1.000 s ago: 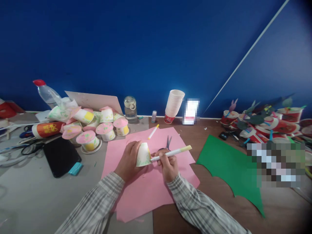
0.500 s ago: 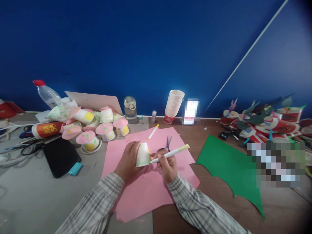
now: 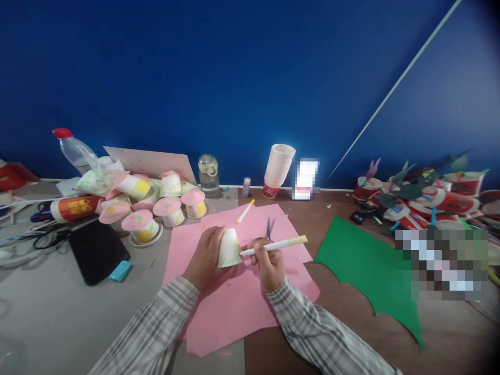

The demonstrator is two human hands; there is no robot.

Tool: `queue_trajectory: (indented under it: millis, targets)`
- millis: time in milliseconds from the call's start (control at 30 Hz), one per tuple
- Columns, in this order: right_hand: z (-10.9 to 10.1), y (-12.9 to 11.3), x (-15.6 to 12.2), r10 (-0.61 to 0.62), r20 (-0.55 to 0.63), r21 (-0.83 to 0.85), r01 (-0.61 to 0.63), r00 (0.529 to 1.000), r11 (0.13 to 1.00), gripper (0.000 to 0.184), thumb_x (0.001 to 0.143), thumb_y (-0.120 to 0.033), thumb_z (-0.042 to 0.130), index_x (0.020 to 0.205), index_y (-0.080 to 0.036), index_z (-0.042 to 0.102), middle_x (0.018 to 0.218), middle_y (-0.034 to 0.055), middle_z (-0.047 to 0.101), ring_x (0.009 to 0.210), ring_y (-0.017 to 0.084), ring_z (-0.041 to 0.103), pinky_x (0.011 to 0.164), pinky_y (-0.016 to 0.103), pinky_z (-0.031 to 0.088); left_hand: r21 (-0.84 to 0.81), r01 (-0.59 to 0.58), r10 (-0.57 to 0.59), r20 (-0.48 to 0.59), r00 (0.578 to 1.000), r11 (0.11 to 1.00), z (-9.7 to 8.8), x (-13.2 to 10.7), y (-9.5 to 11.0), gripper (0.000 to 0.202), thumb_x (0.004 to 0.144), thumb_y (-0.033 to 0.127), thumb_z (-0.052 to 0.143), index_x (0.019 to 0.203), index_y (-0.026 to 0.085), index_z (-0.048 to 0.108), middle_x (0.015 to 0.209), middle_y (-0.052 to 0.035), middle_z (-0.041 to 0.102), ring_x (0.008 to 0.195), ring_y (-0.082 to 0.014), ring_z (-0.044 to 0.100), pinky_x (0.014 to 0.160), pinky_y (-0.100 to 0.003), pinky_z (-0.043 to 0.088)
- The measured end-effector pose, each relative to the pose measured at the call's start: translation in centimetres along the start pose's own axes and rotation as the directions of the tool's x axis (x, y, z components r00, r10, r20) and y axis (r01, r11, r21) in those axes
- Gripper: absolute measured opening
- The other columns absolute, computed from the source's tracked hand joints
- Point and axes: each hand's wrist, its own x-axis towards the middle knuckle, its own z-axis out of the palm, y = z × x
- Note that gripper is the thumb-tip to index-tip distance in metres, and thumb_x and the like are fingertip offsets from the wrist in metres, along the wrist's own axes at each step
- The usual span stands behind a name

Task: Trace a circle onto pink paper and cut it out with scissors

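In my left hand is a white paper cup, upside down, with green grass-like strokes near its rim and a yellow patch on its right side. My right hand grips a white marker with a pale yellow end; its tip meets the cup's right side near the yellow patch. Both hands are over pink paper. Just behind my right hand lie scissors, their handles partly hidden by it. A second marker with yellow ends rests on the paper farther back.
Decorated cups with pink tops crowd the left, near a black tablet. At the back stand a glass jar and a leaning stack of paper cups. Green paper lies right, before red cups.
The marker's rear end has swung slightly right and down, while its tip has shifted a little up along the cup's side. My left hand and the cup stay nearly still.
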Motion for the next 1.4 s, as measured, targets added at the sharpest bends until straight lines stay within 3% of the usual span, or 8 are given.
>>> queue_trajectory:
  millis: [267,400,733,1033,1200,1400]
  targets:
    - [-0.08,-0.19,-0.10,0.022,0.032,-0.001,-0.022,0.999,1.000,0.027,0.075,-0.036,0.052,0.060,-0.017,0.063,0.036,-0.0066,0.043,0.035,0.013,0.044,0.035,0.022,0.036,-0.017,0.002,-0.001,0.005,1.000,1.000,0.06,0.07,-0.03,0.079,0.063,0.040,0.063,0.127,0.017,0.022,0.115,-0.0144,0.043,0.112,-0.0301,0.038,0.095,-0.050,0.040]
    - [-0.06,-0.31,-0.06,0.039,0.053,0.042,-0.042,0.998,0.998,0.026,0.074,-0.034,0.053,0.057,-0.017,0.063,0.035,-0.0078,0.041,0.033,0.011,0.039,0.039,0.024,0.041,-0.019,0.003,-0.003,0.006,1.000,1.000,0.09,0.04,-0.08,0.080,0.061,0.037,0.064,0.127,0.017,0.022,0.115,-0.0141,0.043,0.112,-0.0306,0.038,0.095,-0.051,0.040]
    - [-0.07,0.50,0.06,0.073,-0.005,0.079,-0.072,0.997,0.994,0.028,0.075,-0.039,0.054,0.061,-0.017,0.062,0.038,-0.0045,0.049,0.043,0.018,0.056,0.041,0.025,0.042,-0.017,0.027,-0.027,0.011,1.000,0.999,-0.03,-0.03,0.02,0.081,0.062,0.046,0.063,0.127,0.016,0.024,0.117,-0.0148,0.043,0.113,-0.0300,0.039,0.096,-0.048,0.039]
    - [0.04,-0.23,0.10,0.063,0.010,0.032,-0.063,0.998,0.997,0.029,0.074,-0.040,0.054,0.057,-0.017,0.061,0.035,-0.0069,0.043,0.032,0.012,0.042,0.035,0.023,0.038,-0.020,0.008,-0.008,-0.006,1.000,1.000,0.04,0.05,0.02,0.080,0.061,0.037,0.064,0.127,0.016,0.024,0.115,-0.0152,0.044,0.112,-0.0309,0.039,0.094,-0.050,0.041]
    - [-0.03,-0.24,0.12,0.086,0.054,0.061,-0.089,0.995,0.994,0.029,0.072,-0.037,0.055,0.053,-0.017,0.061,0.034,-0.0072,0.040,0.035,0.013,0.043,0.038,0.024,0.040,-0.025,0.010,-0.010,0.008,1.000,1.000,-0.10,0.09,0.07,0.079,0.061,0.037,0.064,0.126,0.016,0.024,0.115,-0.0150,0.044,0.112,-0.0303,0.039,0.095,-0.049,0.040]
    - [-0.13,-0.10,0.41,0.079,-0.055,0.107,-0.073,0.995,0.992,0.029,0.077,-0.040,0.051,0.064,-0.017,0.063,0.039,-0.0051,0.047,0.039,0.014,0.046,0.043,0.025,0.041,-0.033,0.038,-0.038,0.012,0.999,0.999,-0.15,0.05,0.18,0.082,0.059,0.043,0.066,0.126,0.018,0.026,0.114,-0.0134,0.045,0.111,-0.0306,0.041,0.095,-0.050,0.040]
